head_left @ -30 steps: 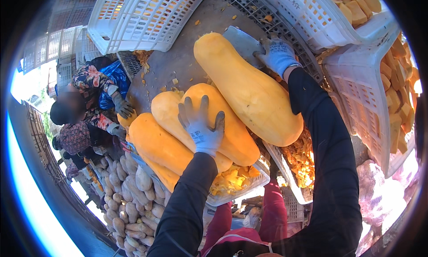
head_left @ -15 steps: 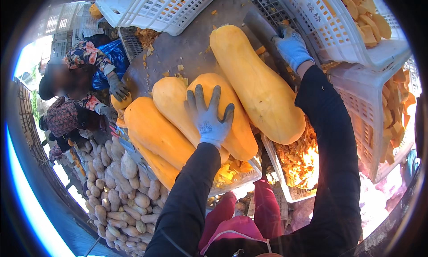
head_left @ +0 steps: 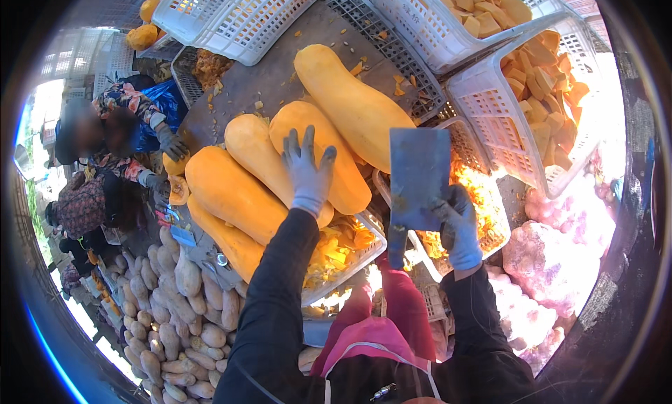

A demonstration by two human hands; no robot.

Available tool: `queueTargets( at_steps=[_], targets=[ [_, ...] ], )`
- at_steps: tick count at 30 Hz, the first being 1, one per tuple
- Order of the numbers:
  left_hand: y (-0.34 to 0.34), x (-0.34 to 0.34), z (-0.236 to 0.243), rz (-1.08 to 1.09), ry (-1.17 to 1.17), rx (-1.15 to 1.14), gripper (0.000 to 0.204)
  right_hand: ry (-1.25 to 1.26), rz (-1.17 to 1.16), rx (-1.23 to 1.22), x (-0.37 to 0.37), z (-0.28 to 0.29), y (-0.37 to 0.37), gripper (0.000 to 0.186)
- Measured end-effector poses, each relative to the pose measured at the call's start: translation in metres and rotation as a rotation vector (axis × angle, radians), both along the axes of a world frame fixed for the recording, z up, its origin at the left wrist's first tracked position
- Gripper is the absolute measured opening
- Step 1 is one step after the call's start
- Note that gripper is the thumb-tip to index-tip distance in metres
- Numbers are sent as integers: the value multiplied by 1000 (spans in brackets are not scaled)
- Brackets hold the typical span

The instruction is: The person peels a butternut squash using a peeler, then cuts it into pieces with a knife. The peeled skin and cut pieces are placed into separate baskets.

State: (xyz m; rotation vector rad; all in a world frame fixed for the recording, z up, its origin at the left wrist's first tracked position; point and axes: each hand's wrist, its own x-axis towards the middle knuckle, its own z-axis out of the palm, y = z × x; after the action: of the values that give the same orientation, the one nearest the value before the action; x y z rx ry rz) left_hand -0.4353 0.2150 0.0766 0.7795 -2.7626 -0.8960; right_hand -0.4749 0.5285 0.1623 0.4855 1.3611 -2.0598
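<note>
The cleaver's (head_left: 418,167) handle is hidden inside the gloved right hand (head_left: 458,225), which grips it tight, blade upright. The left hand (head_left: 309,171) lies flat, fingers spread, on 1 of 5 long squashes (head_left: 318,162) piled on the table (head_left: 294,61). 4 white crates (head_left: 231,15) are cut off above.

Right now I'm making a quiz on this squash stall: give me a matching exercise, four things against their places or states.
Things:
1. cleaver
2. left hand
3. cut squash chunks
4. co-worker

Places or states:
A. piled in a white basket, upper right
B. crouched at the left
C. flat on a whole squash, fingers spread
D. held blade-up in the right hand

Pairs: 1-D, 2-C, 3-A, 4-B
</note>
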Motion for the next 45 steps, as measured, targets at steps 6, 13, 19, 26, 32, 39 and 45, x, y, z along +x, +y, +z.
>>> queueTargets(
  at_steps=[6,13,19,26,32,39,45],
  targets=[
    [105,180,104,347,-251,1615,52,-245,27,-134,182,-11,5,23],
    [107,271,147,759,-77,1388,27,474,678,857,249,129,-18,75],
    [127,252,193,873,75,1571,28,577,1058,1117,282,169,-48,82],
    [109,202,164,386,-244,1611,47,214,782,1014,221,95,-34,69],
    [71,67,112,-327,-344,460,96,-456,-259,309,170,1,-54,55],
    [91,-108,78,-884,-591,-602,119,-379,-262,422,102,-46,-120,67],
    [133,-160,41,-1100,-908,-766,127,-443,-267,477,66,-38,-150,72]
  ],
)
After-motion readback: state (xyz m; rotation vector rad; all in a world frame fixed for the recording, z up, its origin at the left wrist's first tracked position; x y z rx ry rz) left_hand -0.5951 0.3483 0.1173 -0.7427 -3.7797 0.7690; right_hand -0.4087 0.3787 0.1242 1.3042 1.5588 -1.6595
